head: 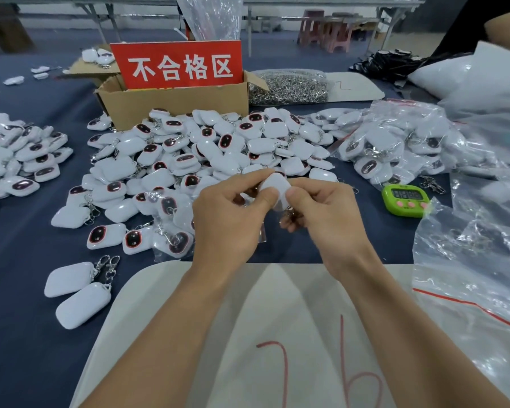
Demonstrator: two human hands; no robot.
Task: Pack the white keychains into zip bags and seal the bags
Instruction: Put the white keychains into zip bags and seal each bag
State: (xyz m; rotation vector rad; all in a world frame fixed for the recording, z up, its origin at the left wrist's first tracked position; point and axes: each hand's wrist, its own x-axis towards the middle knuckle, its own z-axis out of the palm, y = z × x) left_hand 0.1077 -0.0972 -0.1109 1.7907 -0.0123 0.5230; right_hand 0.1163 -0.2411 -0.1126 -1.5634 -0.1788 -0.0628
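Bright, even overhead light, glare on the plastic bags [483, 260], wide-angle bending and soft blur at edges.

green timer [405, 200], cardboard box [186, 102], red sign [178, 64]

Keychain [273, 184] half hidden by pinching fingers [265, 199].

— In front of the cardboard box [174, 98]?
— Heap of white keychains [218, 142]; nearer still, left hand [227, 219] and right hand [324, 213] pinching one keychain [273, 185] with a clear zip bag [262, 235].
— Right of the box?
— Nearer too, green timer [405, 200].
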